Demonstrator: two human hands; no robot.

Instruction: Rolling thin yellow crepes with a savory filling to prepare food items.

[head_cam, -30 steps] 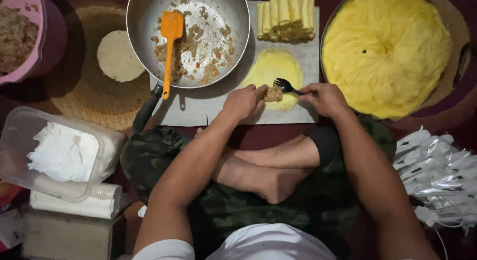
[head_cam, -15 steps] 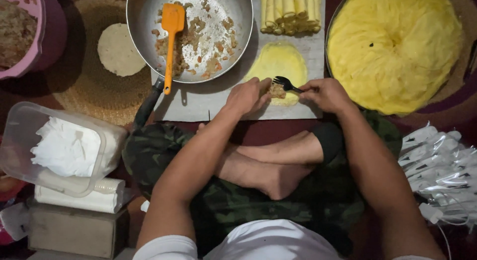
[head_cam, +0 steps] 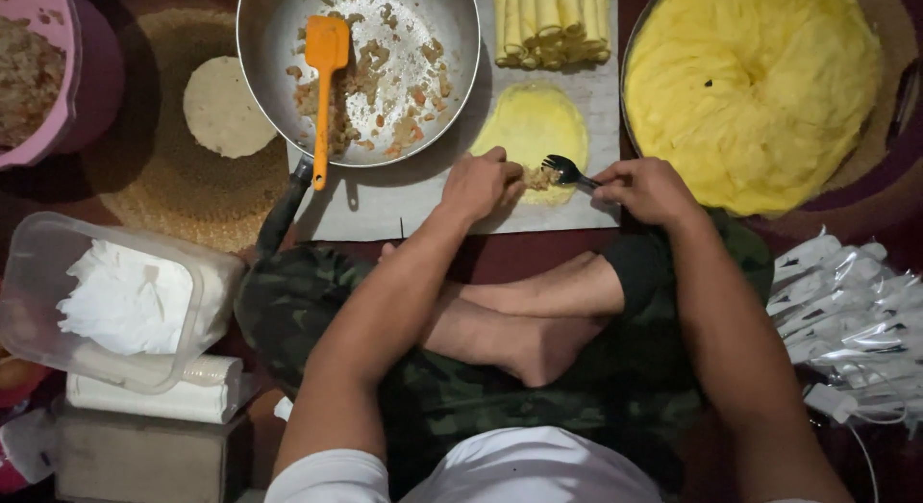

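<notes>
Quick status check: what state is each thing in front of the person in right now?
Pan: nearly empty, filling scraps left.
Orange spatula: resting inside the pan.
Yellow crepe: flat, unrolled, filling at near edge.
Black fork: held by right hand.
Left hand: on the filling.
Rolled crepes: rolled, stacked.
Plastic container: open.

Clear plastic sleeves point(head_cam: 846, 311) piled far right; lidded clear tub point(head_cam: 106, 306) left.

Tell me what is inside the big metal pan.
Inside the metal pan lie an orange spatula and scattered brownish crumbs of filling on bare metal. Whatever lies under the spatula blade is covered.
</notes>
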